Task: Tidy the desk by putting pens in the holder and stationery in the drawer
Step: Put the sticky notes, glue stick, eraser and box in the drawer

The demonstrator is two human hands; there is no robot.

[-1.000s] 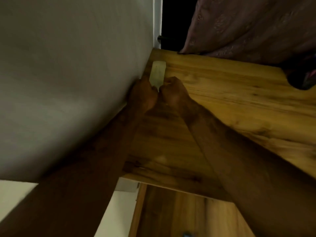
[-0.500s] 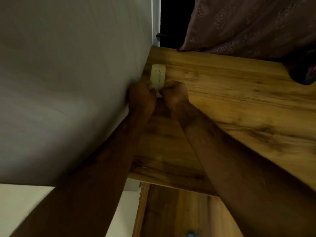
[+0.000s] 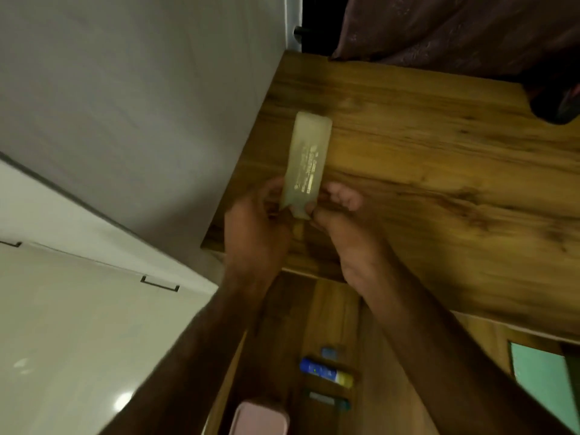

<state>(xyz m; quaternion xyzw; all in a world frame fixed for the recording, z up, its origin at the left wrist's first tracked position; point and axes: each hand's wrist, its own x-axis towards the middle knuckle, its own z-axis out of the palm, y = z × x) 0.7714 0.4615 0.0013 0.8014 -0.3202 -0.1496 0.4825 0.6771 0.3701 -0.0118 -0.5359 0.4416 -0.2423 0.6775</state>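
A pale translucent plastic case (image 3: 307,158) with small printed text is held above the wooden desk (image 3: 439,171) near its left corner. My left hand (image 3: 254,233) and my right hand (image 3: 342,221) both pinch the case's near end, one on each side. Below the desk edge an open wooden drawer (image 3: 370,340) holds a blue and yellow glue stick (image 3: 326,372), a small blue item (image 3: 329,352), a dark teal item (image 3: 326,400) and a pink box (image 3: 260,417).
A grey wall (image 3: 141,105) runs along the desk's left side. A dark patterned curtain (image 3: 455,29) hangs behind the desk. A dark round object (image 3: 555,105) sits at the far right corner. Pale floor tiles (image 3: 78,324) lie at the lower left.
Both hands have drawn back toward me with the case, lifting it off the corner. The view has tilted down, so the open drawer and its contents now show.
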